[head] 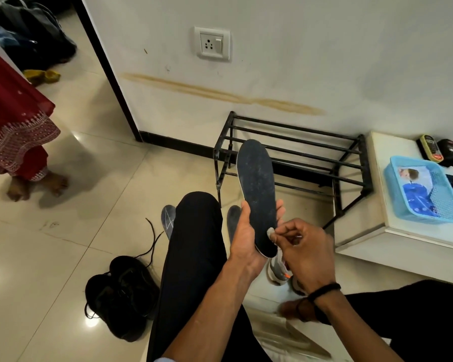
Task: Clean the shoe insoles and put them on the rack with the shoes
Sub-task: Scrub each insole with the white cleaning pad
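Note:
My left hand [243, 236] grips a dark, dusty insole [256, 184] near its heel end and holds it upright above my knee. My right hand [304, 252] pinches a small pale wad [270, 232], cloth or tissue, against the insole's lower right edge. Two more dark insoles [168, 218] [232, 218] lie on the floor, partly hidden by my leg. A black metal shoe rack [298, 152] stands against the wall behind the held insole. Black lace-up shoes [120, 293] sit on the floor at my left. A grey sneaker [279, 270] shows under my right hand.
A white low cabinet [377, 205] at the right carries a blue plastic basket [426, 189] and small items. A person in red clothing stands barefoot [37, 184] at the far left. Bags [37, 35] lie on the floor beyond the doorway. A wall socket [211, 43] sits above the rack.

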Demonstrator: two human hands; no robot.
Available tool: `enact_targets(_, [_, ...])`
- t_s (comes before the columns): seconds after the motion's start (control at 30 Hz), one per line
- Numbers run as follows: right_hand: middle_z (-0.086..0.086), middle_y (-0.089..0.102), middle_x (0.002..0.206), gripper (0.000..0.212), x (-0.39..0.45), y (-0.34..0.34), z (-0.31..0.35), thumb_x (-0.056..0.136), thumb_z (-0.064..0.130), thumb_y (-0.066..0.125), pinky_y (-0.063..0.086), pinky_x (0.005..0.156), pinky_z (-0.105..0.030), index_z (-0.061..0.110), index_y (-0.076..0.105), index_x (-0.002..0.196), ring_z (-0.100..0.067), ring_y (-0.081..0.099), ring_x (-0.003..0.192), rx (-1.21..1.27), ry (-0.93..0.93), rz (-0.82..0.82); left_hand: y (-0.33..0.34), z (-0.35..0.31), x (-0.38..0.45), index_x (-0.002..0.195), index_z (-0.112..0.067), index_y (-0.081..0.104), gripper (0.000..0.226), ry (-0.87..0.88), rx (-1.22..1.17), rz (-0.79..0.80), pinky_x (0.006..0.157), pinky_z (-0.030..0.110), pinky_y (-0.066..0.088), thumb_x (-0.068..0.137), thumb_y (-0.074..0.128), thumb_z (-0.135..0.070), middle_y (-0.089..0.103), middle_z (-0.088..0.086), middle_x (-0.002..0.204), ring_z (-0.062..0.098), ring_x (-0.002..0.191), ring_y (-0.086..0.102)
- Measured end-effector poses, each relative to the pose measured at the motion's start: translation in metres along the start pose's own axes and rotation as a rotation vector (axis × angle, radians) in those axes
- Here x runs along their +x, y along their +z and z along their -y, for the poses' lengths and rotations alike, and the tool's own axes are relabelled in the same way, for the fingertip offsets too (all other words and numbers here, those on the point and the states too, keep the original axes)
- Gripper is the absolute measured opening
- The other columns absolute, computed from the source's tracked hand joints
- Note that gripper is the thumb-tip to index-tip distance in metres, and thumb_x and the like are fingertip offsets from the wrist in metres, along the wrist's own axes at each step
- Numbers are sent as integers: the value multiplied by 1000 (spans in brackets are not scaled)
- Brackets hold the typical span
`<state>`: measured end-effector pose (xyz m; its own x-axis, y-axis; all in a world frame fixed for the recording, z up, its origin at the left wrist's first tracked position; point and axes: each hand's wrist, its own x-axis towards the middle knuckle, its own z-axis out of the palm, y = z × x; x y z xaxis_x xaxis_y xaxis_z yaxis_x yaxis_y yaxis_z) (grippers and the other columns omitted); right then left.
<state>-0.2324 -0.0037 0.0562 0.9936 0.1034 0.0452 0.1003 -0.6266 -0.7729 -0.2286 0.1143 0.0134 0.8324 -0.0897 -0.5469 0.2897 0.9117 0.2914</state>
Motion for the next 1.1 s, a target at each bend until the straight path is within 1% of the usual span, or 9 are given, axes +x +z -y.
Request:
enact_targets(0.1, [21,68,74,11,16,5,0,81,30,82,55,68,-16,32,71,79,4,65,75,-80,-29,-101,-3,4,-2,130,-7,69,74,3,57,-5,121,43,34,100,37,-66,66,13,134,25,132,57])
enact_targets(0.17, [23,67,75,11,21,5,0,82,27,81,50,66,-7,30,71,80,7,64,78,-63,-40,-85,-5,5,-6,119,-9,76,74,13,89,-19,119,43,37,101,32,-66,71,12,127,25,126,59])
enact_targets(0.23, [21,67,74,11,20,4,-2,81,25,82,49,65,-5,28,71,80,8,64,78,-63,-46,-30,-7,3,-7,123,-7,73,75,9,57,-21,120,43,35,101,32,-65,70,14,128,27,130,58])
enact_targets(0.4, [15,69,74,23,1,0,-17,79,5,81,60,67,-25,25,69,78,0,67,69,-65,-28,102,-2,-6,-4,141,-5,57,70,46,44,31,123,41,31,105,32,-59,62,18,139,27,135,56])
enact_targets(0.53, [13,70,79,21,-2,-2,-23,81,6,78,60,73,-29,23,67,82,-3,68,77,68,52,37,1,-6,-7,144,-3,55,71,26,50,125,116,43,41,105,36,-59,56,22,144,30,127,58])
enact_targets(0.67, [8,71,84,28,8,-22,-22,84,8,77,59,77,-26,27,69,104,0,68,80,94,91,5,0,-17,-6,152,-2,42,79,50,21,165,96,38,47,102,42,-63,58,18,123,24,100,59])
enact_targets(0.9, [-6,76,89,28,9,-41,-3,85,0,74,61,73,-34,15,73,108,-22,74,84,494,135,225,4,-15,2,145,2,49,80,25,73,148,89,42,45,97,55,-62,59,15,114,26,97,58])
enact_targets(1.0, [-5,75,91,27,6,-25,-1,86,-3,72,62,72,-31,16,74,106,-22,74,85,467,103,261,7,-10,-2,142,4,52,80,-13,79,151,78,41,53,95,57,-61,62,15,112,27,96,62])
enact_targets(1.1, [5,74,96,27,3,-11,-6,88,-1,70,61,76,-30,21,74,103,-14,72,87,291,-5,252,5,-8,-4,139,4,55,79,-22,72,133,89,42,55,95,56,-62,65,15,110,27,98,64])
